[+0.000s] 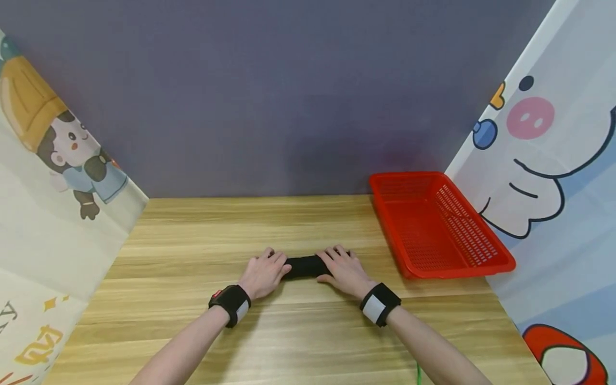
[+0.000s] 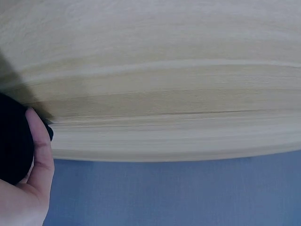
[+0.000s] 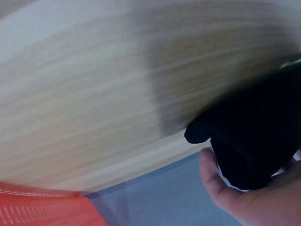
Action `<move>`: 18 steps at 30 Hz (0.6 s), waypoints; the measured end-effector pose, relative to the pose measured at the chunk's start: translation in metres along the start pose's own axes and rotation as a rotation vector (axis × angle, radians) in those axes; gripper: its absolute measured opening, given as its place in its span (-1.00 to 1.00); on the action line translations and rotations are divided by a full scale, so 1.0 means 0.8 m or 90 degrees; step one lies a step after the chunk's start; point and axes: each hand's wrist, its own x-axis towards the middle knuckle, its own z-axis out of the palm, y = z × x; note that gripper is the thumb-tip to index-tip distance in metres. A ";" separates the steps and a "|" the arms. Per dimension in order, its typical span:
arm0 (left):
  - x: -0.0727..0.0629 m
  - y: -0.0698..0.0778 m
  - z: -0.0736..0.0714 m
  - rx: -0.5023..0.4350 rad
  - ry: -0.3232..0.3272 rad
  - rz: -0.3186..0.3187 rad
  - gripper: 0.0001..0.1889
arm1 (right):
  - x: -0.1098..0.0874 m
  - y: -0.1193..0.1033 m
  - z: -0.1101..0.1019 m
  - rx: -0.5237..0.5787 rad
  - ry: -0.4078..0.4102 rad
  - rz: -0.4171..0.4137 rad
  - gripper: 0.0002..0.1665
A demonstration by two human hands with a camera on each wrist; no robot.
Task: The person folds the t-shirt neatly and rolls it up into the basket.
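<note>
A dark black bundle of fabric, rolled into a thick cylinder, lies crosswise over the middle of the wooden table. My left hand grips its left end, thumb on the near side. At the right end, my right hand holds the roll with fingers bent over it. In the left wrist view, one finger wraps the rounded end of the black roll. A small flap juts from the black roll in the right wrist view. What garment or cloth it is cannot be told.
A red plastic basket with perforated sides stands at the back right of the table. Behind the table rises a grey-blue panel. Printed cartoon sheets flank both sides. A thin green strand shows near the right forearm.
</note>
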 end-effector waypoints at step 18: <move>-0.012 -0.005 0.010 0.028 0.074 0.043 -0.42 | 0.006 -0.002 -0.004 0.055 -0.049 0.024 -0.41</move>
